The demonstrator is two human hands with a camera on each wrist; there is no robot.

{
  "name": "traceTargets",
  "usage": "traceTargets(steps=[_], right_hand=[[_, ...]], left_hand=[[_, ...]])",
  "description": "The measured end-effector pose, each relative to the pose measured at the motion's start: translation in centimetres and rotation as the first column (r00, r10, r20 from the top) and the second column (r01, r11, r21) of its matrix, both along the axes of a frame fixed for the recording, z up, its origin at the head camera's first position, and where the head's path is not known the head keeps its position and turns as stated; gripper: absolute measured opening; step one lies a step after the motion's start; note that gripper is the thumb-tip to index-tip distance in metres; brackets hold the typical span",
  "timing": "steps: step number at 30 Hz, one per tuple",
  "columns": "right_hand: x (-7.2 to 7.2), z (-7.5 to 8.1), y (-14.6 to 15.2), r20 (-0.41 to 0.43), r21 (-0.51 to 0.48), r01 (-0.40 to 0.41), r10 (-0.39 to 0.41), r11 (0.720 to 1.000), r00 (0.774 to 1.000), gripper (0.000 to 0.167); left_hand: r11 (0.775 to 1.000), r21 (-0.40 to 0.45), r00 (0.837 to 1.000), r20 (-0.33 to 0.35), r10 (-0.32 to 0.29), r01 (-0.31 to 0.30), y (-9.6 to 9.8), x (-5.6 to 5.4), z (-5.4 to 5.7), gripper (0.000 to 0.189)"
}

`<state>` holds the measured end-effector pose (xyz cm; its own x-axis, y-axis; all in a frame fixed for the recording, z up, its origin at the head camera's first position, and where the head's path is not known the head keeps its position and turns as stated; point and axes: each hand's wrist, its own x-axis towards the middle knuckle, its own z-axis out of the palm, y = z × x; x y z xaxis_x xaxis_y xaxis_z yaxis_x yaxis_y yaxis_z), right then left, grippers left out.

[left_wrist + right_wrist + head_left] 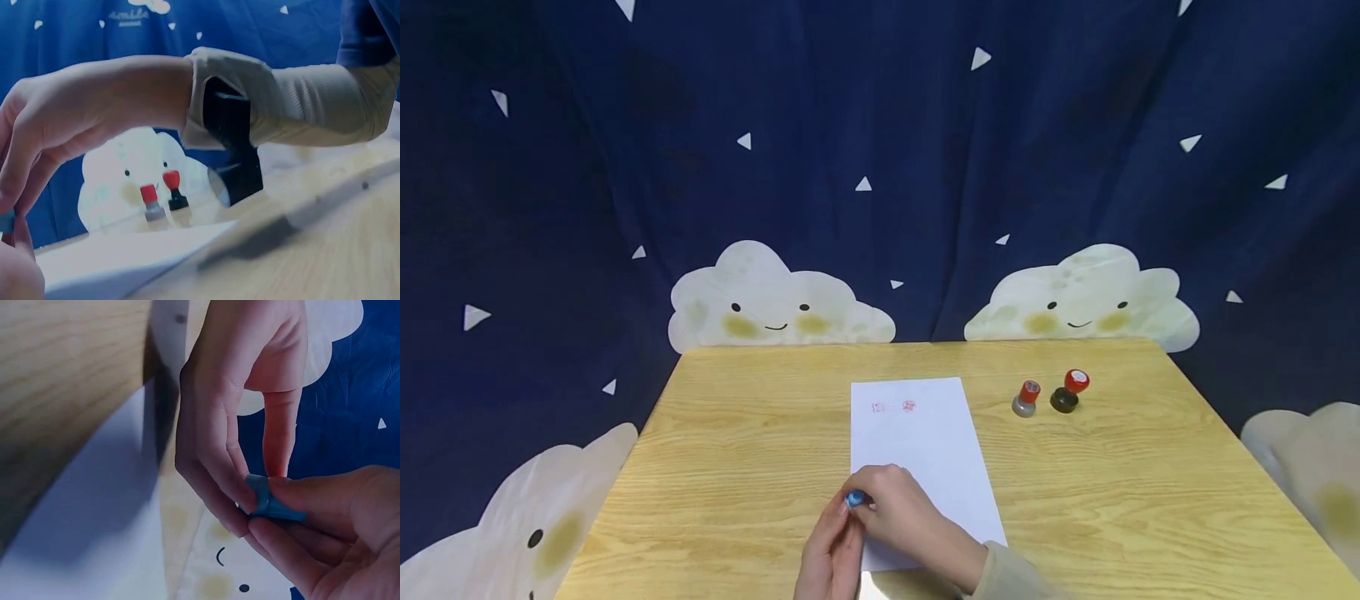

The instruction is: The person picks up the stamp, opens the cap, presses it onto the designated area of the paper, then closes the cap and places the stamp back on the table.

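The right hand [897,510] reaches slantwise over the white sheet [928,454], fingers curled down to pinch a small blue piece [855,498]; the left hand [829,557] points up from below, thumb and fingers nearly closed on that same piece, at the sheet's near left edge; from the head only its round end shows, while the right wrist view gives its length; only the head view shows two red prints [909,407].
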<state>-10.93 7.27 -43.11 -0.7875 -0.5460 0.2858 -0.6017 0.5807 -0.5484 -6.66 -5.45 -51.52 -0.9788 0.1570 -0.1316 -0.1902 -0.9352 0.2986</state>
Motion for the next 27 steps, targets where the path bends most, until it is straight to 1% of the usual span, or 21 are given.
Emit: traceTargets(steps=[1, 2, 5, 7, 9, 11, 13, 15, 18, 20, 21, 23, 24, 27], right_hand=[[0.1, -0.1, 0.2, 0.003, -0.013, 0.005, -0.005, 1.000, 1.000, 0.017], [0.2, -0.3, 0.4, 0.006, -0.028, 0.008, -0.008, 1.000, 1.000, 0.017], [0.5, -0.5, 0.7, -0.002, -0.065, 0.024, -0.024, 0.998, 1.000, 0.020], [0.6, -0.5, 0.9, -0.009, -0.090, 0.027, -0.028, 0.996, 1.000, 0.021], [0.7, -0.6, 1.0, -0.024, -0.108, 0.030, -0.033, 0.994, 0.999, 0.023], [0.7, -0.6, 1.1, -0.032, -0.125, 0.029, -0.033, 0.992, 0.999, 0.023], [0.7, -0.6, 1.2, -0.024, -0.141, 0.024, -0.028, 0.990, 0.999, 0.023], [0.7, -0.4, 1.3, 0.002, -0.157, 0.016, -0.016, 0.987, 1.000, 0.022], [0.6, -0.1, 1.6, 0.063, -0.171, 0.000, 0.011, 0.985, 0.998, 0.021], [0.5, 0.2, 1.8, 0.111, -0.177, -0.006, 0.026, 0.984, 0.993, 0.021], [0.4, 0.3, 1.9, 0.129, -0.178, -0.006, 0.030, 0.984, 0.991, 0.021], [0.4, 0.5, 2.0, 0.155, -0.182, 0.000, 0.029, 0.983, 0.988, 0.020], [0.4, 0.5, 2.1, 0.162, -0.184, 0.004, 0.026, 0.983, 0.987, 0.020], [0.5, 0.6, 2.1, 0.157, -0.186, 0.018, 0.012, 0.982, 0.988, 0.020]], left_hand=[[1.000, 0.000, 1.000, -0.010, -0.016, 0.016, 0.0, 0.0, -0.2, 0.025], [1.000, -0.008, 1.000, -0.001, -0.024, 0.024, 0.1, 0.0, -0.2, 0.024], [0.998, -0.054, 0.998, 0.050, -0.030, 0.032, 0.3, 0.0, -0.1, 0.023], [0.996, -0.081, 0.997, 0.072, -0.031, 0.036, 0.3, 0.0, 0.0, 0.022], [0.995, -0.092, 0.997, 0.073, -0.028, 0.034, 0.4, 0.0, 0.0, 0.021], [0.995, -0.089, 0.998, 0.058, -0.029, 0.034, 0.4, 0.0, -0.1, 0.020], [0.996, -0.083, 1.000, 0.008, -0.029, 0.030, 0.4, 0.1, -0.4, 0.021], [0.997, -0.062, 0.997, -0.062, -0.038, 0.034, 0.4, 0.2, -0.7, 0.022], [0.998, -0.016, 0.984, -0.167, -0.056, 0.054, 0.4, 0.2, -1.1, 0.027], [0.997, 0.002, 0.977, -0.202, -0.071, 0.073, 0.4, 0.3, -1.2, 0.028], [0.997, 0.000, 0.975, -0.208, -0.074, 0.076, 0.4, 0.3, -1.2, 0.028], [0.997, -0.033, 0.978, -0.195, -0.076, 0.071, 0.5, 0.4, -1.1, 0.027], [0.996, -0.056, 0.981, -0.179, -0.072, 0.063, 0.5, 0.4, -1.0, 0.026], [0.991, -0.130, 0.994, -0.097, -0.043, 0.030, 0.6, 0.5, -0.6, 0.024]])
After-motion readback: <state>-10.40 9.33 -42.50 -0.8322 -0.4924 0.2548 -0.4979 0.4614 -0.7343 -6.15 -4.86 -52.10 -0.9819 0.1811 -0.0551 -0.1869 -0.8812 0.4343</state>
